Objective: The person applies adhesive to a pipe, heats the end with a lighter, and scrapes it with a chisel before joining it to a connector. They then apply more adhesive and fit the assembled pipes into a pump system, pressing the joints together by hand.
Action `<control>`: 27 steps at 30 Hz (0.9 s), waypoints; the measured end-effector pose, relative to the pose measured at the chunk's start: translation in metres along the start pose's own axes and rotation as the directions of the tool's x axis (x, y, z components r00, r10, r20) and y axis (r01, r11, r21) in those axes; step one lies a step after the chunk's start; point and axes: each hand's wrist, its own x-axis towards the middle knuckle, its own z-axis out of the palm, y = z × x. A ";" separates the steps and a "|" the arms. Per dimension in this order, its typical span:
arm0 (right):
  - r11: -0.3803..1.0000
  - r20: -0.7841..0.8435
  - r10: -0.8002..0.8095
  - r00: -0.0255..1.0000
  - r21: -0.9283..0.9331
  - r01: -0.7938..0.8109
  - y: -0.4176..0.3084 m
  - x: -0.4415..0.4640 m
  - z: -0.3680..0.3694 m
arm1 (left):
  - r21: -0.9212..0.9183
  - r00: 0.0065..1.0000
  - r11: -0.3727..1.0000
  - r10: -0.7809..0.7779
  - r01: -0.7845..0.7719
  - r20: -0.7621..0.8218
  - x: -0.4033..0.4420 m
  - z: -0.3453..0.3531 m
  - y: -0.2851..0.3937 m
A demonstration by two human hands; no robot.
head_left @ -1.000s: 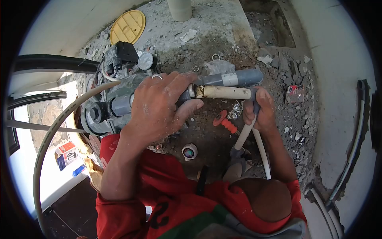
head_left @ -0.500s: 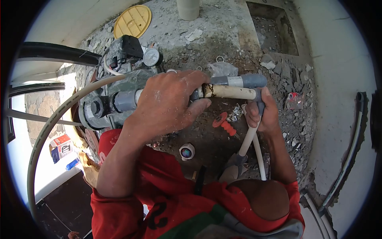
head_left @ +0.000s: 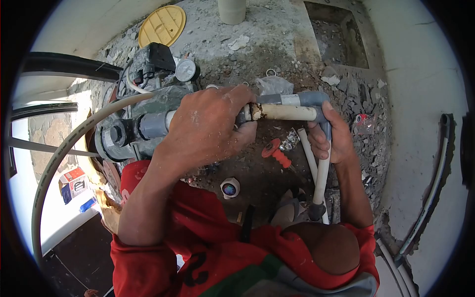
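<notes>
Rubble-strewn floor (head_left: 269, 49) — right hand (head_left: 340, 136) has swung the lower pipe (head_left: 321, 180) rightward.

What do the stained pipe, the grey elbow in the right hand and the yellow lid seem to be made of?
Stained pipe: probably rigid plastic, perhaps PVC; cream and dull, with dark brown marks at one end.
Grey elbow in the right hand: likely moulded plastic; smooth, evenly grey.
Yellow lid: looks like matte plastic, judging by its ribs and uniform colour, though painted metal isn't ruled out.
</notes>
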 end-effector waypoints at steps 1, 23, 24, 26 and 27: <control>1.000 0.005 0.011 1.000 0.010 -0.011 0.000 0.000 0.000 | -0.004 1.000 1.000 0.000 0.000 0.000 0.000 0.000 0.000; 0.966 -0.082 -0.259 0.962 -0.006 0.259 0.034 -0.001 -0.001 | -0.118 0.998 0.991 -0.061 0.064 0.028 0.001 -0.005 -0.001; 0.962 -0.076 -0.272 0.959 0.002 0.273 0.035 -0.002 0.000 | -0.135 0.997 0.988 -0.067 0.070 0.025 0.000 -0.004 0.000; 0.953 -0.063 -0.301 0.952 0.016 0.302 0.034 -0.002 0.000 | -0.152 0.995 0.983 -0.093 0.099 0.041 0.002 -0.008 0.004; 0.950 -0.059 -0.312 0.948 -0.002 0.312 0.033 -0.003 0.000 | -0.161 0.993 0.980 -0.108 0.115 0.053 0.002 -0.009 0.005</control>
